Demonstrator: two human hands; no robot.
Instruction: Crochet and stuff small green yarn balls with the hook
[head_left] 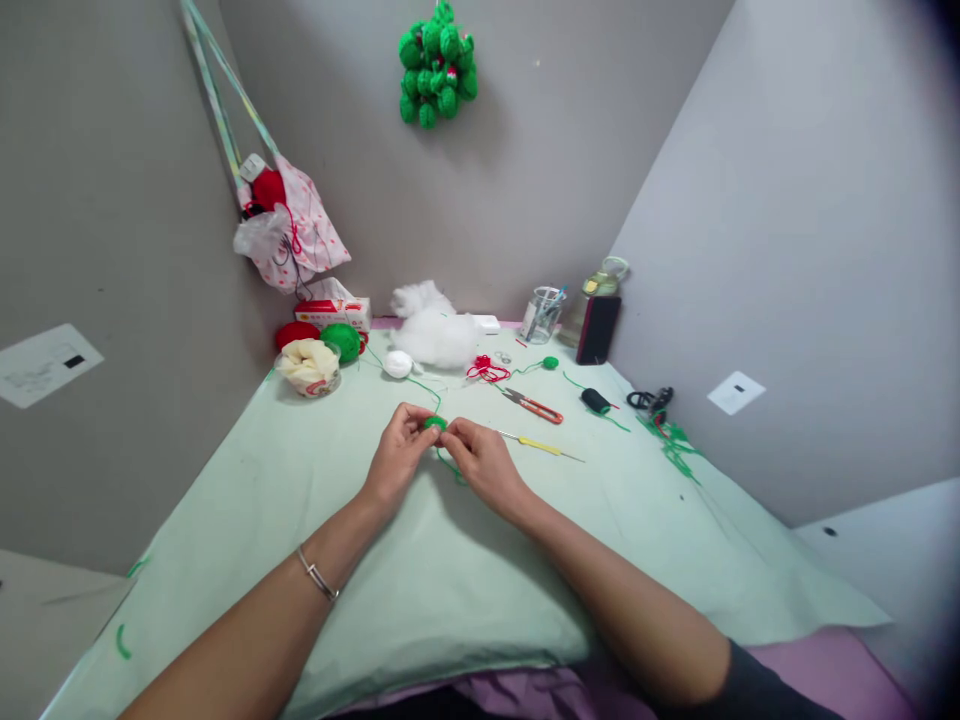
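Note:
A small green crocheted piece [435, 424] is pinched between my two hands over the middle of the table. My left hand [401, 450] closes on its left side, and the fingertips of my right hand [480, 460] meet its right edge. Green yarn runs from the piece up toward the green ball [341, 342], and a loose green tail hangs below it. Just right of my right hand lies a yellow-handled crochet hook [540, 446]. Orange thread snips [534, 406] rest a little farther back.
White stuffing [435, 335], a white yarn ball [397, 364], red yarn [488, 369] and a small green ball [550, 363] lie toward the back. A glass cup [541, 315] and a dark phone [598, 330] stand back right. Black yarn [595, 401] is at the right.

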